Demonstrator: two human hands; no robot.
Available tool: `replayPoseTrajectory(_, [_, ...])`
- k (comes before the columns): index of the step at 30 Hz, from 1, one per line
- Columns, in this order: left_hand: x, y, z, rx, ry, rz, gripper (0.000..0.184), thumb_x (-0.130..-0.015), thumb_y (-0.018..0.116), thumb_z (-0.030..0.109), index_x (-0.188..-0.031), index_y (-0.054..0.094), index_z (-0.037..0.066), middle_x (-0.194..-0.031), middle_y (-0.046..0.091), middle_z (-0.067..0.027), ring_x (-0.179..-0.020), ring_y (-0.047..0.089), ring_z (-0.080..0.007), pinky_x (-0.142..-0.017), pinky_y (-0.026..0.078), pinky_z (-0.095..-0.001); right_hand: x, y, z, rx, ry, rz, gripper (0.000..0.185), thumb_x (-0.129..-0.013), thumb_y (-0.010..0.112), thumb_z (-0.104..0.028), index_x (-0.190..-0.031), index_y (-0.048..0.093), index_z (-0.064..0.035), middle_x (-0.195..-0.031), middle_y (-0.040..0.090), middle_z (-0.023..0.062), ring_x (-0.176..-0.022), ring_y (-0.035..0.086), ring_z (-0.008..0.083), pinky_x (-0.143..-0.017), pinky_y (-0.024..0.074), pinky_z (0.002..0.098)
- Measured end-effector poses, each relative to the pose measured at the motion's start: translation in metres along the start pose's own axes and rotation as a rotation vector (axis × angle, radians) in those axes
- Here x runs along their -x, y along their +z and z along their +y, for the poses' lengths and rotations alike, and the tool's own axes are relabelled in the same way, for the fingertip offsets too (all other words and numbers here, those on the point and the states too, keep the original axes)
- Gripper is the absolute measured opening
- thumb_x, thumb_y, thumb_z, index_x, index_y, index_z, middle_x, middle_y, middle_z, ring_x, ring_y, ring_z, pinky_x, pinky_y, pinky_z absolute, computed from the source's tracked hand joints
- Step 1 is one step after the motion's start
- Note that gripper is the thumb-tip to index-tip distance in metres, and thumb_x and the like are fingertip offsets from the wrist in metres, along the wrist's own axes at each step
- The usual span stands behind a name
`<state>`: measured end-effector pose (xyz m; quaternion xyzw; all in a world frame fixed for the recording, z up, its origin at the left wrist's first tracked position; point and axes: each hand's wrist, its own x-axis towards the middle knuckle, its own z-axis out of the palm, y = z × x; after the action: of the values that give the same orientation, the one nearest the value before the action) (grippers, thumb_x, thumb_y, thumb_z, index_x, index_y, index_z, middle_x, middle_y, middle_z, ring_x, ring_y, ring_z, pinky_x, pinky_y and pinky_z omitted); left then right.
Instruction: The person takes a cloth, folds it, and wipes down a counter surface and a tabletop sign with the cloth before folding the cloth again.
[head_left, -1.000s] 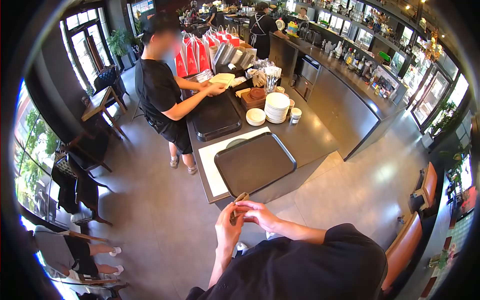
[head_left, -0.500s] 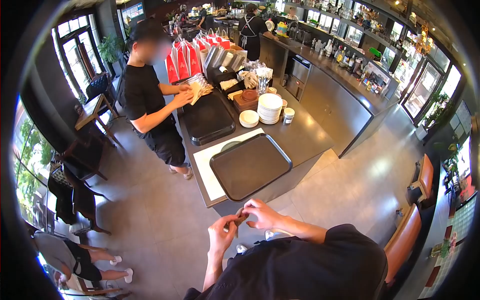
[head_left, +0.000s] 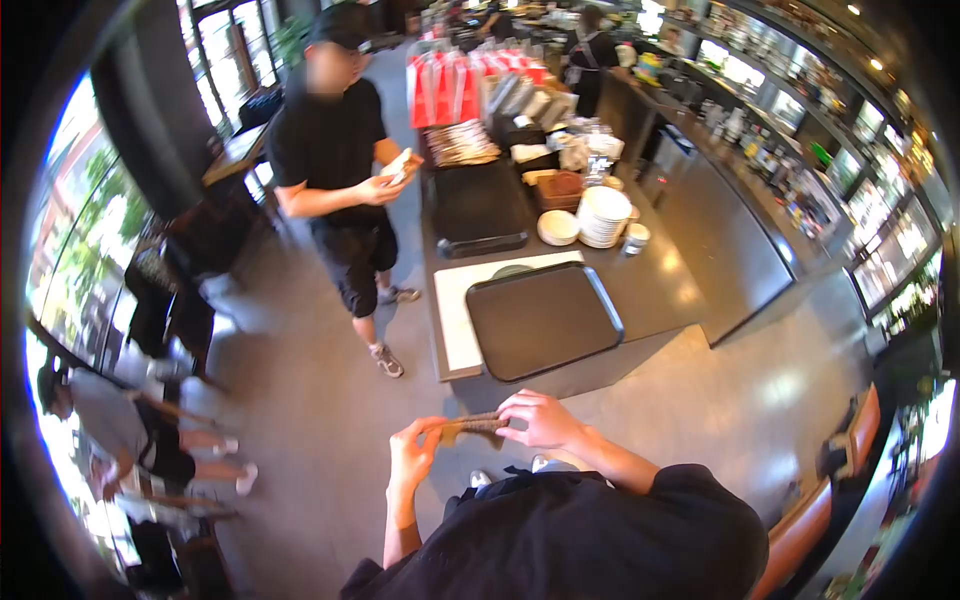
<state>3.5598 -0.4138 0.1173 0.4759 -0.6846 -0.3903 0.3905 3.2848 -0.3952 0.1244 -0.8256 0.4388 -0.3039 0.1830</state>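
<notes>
Well, from afar I see the left hand [head_left: 411, 452] and right hand [head_left: 545, 420] pinching opposite ends of a narrow brown ribbed-looking strip [head_left: 474, 424], material unclear, roughly level in the air before a dark, smooth counter [head_left: 655, 290]. There, a black round-cornered rectangular tray [head_left: 541, 320] overlaps a flat white sheet [head_left: 457, 325]; glossy grey floor [head_left: 320, 470] spreads around.

A wide-angle head camera looks forward and steeply down, close above the wearer's black shirt [head_left: 570, 540] at six o'clock, left hand [head_left: 408, 457] and right hand [head_left: 543, 420]. The serving counter [head_left: 655, 285] stretches toward twelve; windows [head_left: 65, 235] stand at nine, the bar counter [head_left: 735, 205], farther off, at two.
</notes>
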Motion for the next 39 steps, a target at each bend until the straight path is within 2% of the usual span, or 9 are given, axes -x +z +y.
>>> replayPoseTrajectory(7, [0.031,-0.008,-0.02,-0.045,-0.06,0.108,0.017,-0.085,0.069,0.004,-0.102,0.072,0.005,-0.093,0.073,-0.0142,-0.089,0.072,-0.0271,-0.082,0.055,-0.0356,0.0,0.021,-0.018,0.027,0.009,-0.028,0.012,-0.079,0.077,-0.017,-0.082,0.071,-0.0077,-0.092,0.07,0.0033,-0.087,0.065,0.0231,-0.079,0.0541,0.0344])
replayPoseTrajectory(11, [0.046,0.003,-0.036,-0.037,-0.066,-0.034,0.018,-0.082,0.069,0.003,-0.099,0.072,0.006,-0.093,0.073,-0.0142,-0.09,0.071,-0.0274,-0.08,0.055,-0.0372,0.02,0.03,-0.026,0.009,0.107,0.005,0.014,-0.077,0.077,-0.009,-0.089,0.07,-0.0075,-0.089,0.068,0.0062,-0.087,0.066,0.0253,-0.081,0.0544,0.0371])
replayPoseTrajectory(13, [0.032,0.01,-0.028,0.004,0.011,-0.037,0.014,-0.082,0.068,0.005,-0.097,0.07,0.006,-0.091,0.071,-0.0141,-0.086,0.069,-0.0309,-0.079,0.054,-0.0386,0.018,0.018,-0.031,-0.076,0.349,0.018,0.022,-0.076,0.077,-0.01,-0.098,0.07,-0.0081,-0.091,0.067,0.0079,-0.09,0.066,0.0273,-0.083,0.0542,0.0369])
replayPoseTrajectory(17, [0.023,0.053,0.007,0.116,-0.069,-0.277,0.025,-0.077,0.057,-0.001,-0.1,0.068,0.003,-0.084,0.067,-0.0125,-0.077,0.067,-0.0241,-0.075,0.054,-0.0332,0.062,-0.007,-0.023,-0.247,0.411,0.011,0.023,-0.076,0.073,-0.007,-0.1,0.07,-0.0077,-0.093,0.066,0.009,-0.089,0.067,0.0252,-0.081,0.0537,0.035])
replayPoseTrajectory(22, [0.016,0.148,0.027,-0.149,0.346,-0.597,0.038,-0.076,0.062,0.008,-0.114,0.066,0.006,-0.094,0.066,-0.0158,-0.088,0.065,-0.034,-0.082,0.052,-0.0428,0.156,-0.049,-0.008,-0.33,0.473,0.246,0.023,-0.074,0.07,-0.003,-0.097,0.072,-0.0048,-0.086,0.064,0.0059,-0.08,0.063,0.0194,-0.073,0.0512,0.0299])
replayPoseTrajectory(27, [0.035,0.288,0.12,0.041,0.645,-0.83,0.043,-0.08,0.067,0.016,-0.122,0.06,0.008,-0.109,0.067,-0.0165,-0.104,0.062,-0.0373,-0.09,0.049,-0.0438,0.282,-0.105,-0.006,-0.175,0.501,0.407,0.026,-0.074,0.07,-0.003,-0.1,0.072,-0.006,-0.086,0.064,0.0066,-0.078,0.063,0.019,-0.071,0.051,0.0291])
replayPoseTrajectory(31, [0.068,0.418,0.169,0.038,0.562,-1.099,0.043,-0.084,0.069,0.018,-0.124,0.061,0.006,-0.102,0.068,-0.0192,-0.096,0.066,-0.0367,-0.083,0.051,-0.0442,0.389,-0.145,0.004,-0.131,0.598,0.615,0.029,-0.076,0.071,-0.003,-0.105,0.071,-0.005,-0.09,0.064,0.0079,-0.077,0.064,0.018,-0.07,0.0529,0.0299])
replayPoseTrajectory(34, [0.087,0.485,0.223,0.028,0.403,-1.294,0.031,-0.089,0.068,0.015,-0.118,0.066,0.004,-0.098,0.071,-0.018,-0.085,0.068,-0.0326,-0.075,0.054,-0.0388,0.464,-0.173,0.01,-0.293,0.75,0.913,0.031,-0.08,0.071,-0.002,-0.111,0.067,-0.0025,-0.099,0.065,0.0092,-0.088,0.066,0.0171,-0.077,0.0543,0.0301])
replayPoseTrajectory(39, [0.096,0.594,0.275,0.053,0.524,-1.349,0.029,-0.09,0.069,0.018,-0.116,0.068,0.005,-0.097,0.071,-0.0151,-0.084,0.069,-0.031,-0.075,0.054,-0.0365,0.557,-0.229,0.018,-0.148,0.887,0.915,0.031,-0.082,0.076,-0.011,-0.111,0.068,-0.004,-0.097,0.067,0.0093,-0.084,0.067,0.0171,-0.075,0.0537,0.0308])
